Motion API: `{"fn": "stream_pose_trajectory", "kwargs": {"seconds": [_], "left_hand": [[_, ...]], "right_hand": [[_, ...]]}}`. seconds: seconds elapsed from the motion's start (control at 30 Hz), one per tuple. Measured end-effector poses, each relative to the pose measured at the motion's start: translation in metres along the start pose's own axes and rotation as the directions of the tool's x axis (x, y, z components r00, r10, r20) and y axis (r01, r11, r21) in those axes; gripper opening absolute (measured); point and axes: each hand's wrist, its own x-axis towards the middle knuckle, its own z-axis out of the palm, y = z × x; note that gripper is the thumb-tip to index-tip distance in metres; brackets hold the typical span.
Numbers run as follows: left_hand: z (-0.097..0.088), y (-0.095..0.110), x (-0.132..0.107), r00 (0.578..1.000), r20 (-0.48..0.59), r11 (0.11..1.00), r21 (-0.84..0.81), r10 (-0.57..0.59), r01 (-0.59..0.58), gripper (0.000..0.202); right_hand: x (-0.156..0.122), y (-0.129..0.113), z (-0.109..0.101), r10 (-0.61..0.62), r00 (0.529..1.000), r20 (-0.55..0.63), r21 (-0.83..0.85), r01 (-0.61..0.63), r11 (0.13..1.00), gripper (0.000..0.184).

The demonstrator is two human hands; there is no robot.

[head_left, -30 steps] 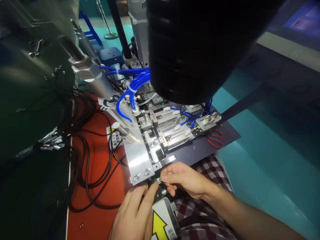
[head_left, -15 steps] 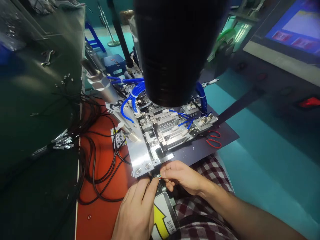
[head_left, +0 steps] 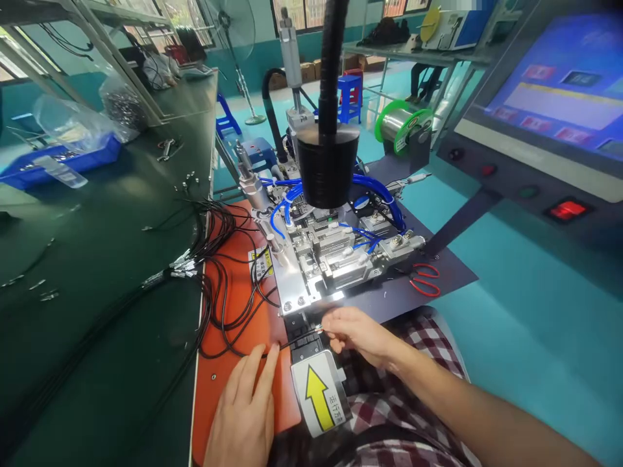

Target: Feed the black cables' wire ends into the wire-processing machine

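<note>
My right hand (head_left: 355, 331) pinches the stripped end of a black cable (head_left: 298, 338), where small light-coloured wire ends show at the fingertips. From there the cable runs left to my left hand (head_left: 246, 399), whose thumb and fingers close on it over the orange base plate (head_left: 272, 389). Both hands are in front of a metal machine fixture (head_left: 335, 259) with blue air hoses. Just below the cable, a white cover with a yellow arrow (head_left: 317, 395) juts toward me.
Black cables (head_left: 226, 285) loop across the orange plate and the dark green bench (head_left: 121, 272). A black nozzle (head_left: 327, 165) hangs over the fixture. Red-handled scissors (head_left: 427, 280) lie at right. Behind are a solder-wire spool (head_left: 402, 126) and a control screen (head_left: 559, 97).
My left hand has moved left and down along the cable, away from my right hand, exposing a stretch between them. My right hand keeps its pinch. The view has tilted up and swung left.
</note>
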Motion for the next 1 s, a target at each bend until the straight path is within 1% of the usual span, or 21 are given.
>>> {"fn": "stream_pose_trajectory", "kwargs": {"seconds": [0.07, 0.2, 0.33, 0.47, 0.57, 0.63, 0.7, 0.77, 0.83, 0.9, 0.97, 1.0], "left_hand": [[0.001, 0.003, 0.0, 1.0, 0.002, 0.999, 0.038, -0.022, 0.022, 0.069], [-0.006, 0.008, 0.004, 0.999, -0.016, 0.998, 0.058, -0.038, 0.039, 0.067], [-0.013, 0.011, 0.005, 0.999, -0.032, 0.996, 0.077, -0.044, 0.047, 0.064], [-0.017, 0.013, 0.005, 0.998, -0.014, 0.997, 0.057, -0.057, 0.058, 0.063], [-0.016, 0.005, 0.012, 0.996, -0.052, 0.997, 0.019, -0.076, 0.077, 0.06], [-0.015, -0.007, 0.025, 0.995, -0.081, 0.997, -0.039, -0.066, 0.063, 0.058], [-0.014, -0.018, 0.042, 0.998, -0.063, 0.99, -0.136, -0.03, 0.022, 0.053], [-0.013, -0.026, 0.058, 0.998, -0.041, 0.977, -0.21, -0.045, 0.035, 0.049], [-0.016, -0.027, 0.068, 0.998, -0.033, 0.971, -0.235, -0.057, 0.048, 0.046], [-0.023, -0.024, 0.069, 0.997, -0.045, 0.971, -0.232, -0.063, 0.05, 0.044], [-0.035, -0.022, 0.063, 0.992, -0.076, 0.974, -0.214, -0.096, 0.078, 0.042], [-0.041, -0.023, 0.058, 0.987, -0.098, 0.975, -0.197, -0.127, 0.106, 0.04]], "right_hand": [[0.0, 0.0, 0.001, 0.005, 1.0, -0.001, -0.003, -0.005, 1.0, 0.027], [0.003, 0.006, -0.003, 0.0, 1.0, -0.01, -0.013, 0.0, 1.0, 0.028], [0.001, 0.022, -0.022, -0.017, 0.997, -0.074, -0.004, 0.017, 1.0, 0.03], [-0.011, 0.037, -0.042, -0.011, 0.989, -0.149, 0.004, 0.012, 1.0, 0.032], [-0.024, 0.042, -0.05, 0.001, 0.981, -0.195, 0.011, 0.001, 1.0, 0.032], [-0.031, 0.044, -0.052, 0.008, 0.974, -0.226, 0.017, -0.005, 1.0, 0.031], [-0.036, 0.048, -0.054, 0.015, 0.968, -0.252, 0.02, -0.01, 1.0, 0.03], [-0.039, 0.054, -0.057, 0.022, 0.963, -0.269, 0.018, -0.018, 1.0, 0.029], [-0.042, 0.061, -0.061, 0.026, 0.959, -0.281, 0.013, -0.023, 1.0, 0.028], [-0.046, 0.067, -0.065, 0.026, 0.958, -0.286, 0.005, -0.025, 1.0, 0.027], [-0.052, 0.069, -0.068, 0.024, 0.952, -0.304, -0.018, -0.031, 0.999, 0.027], [-0.056, 0.069, -0.07, 0.021, 0.94, -0.341, -0.046, -0.039, 0.998, 0.027]]}}
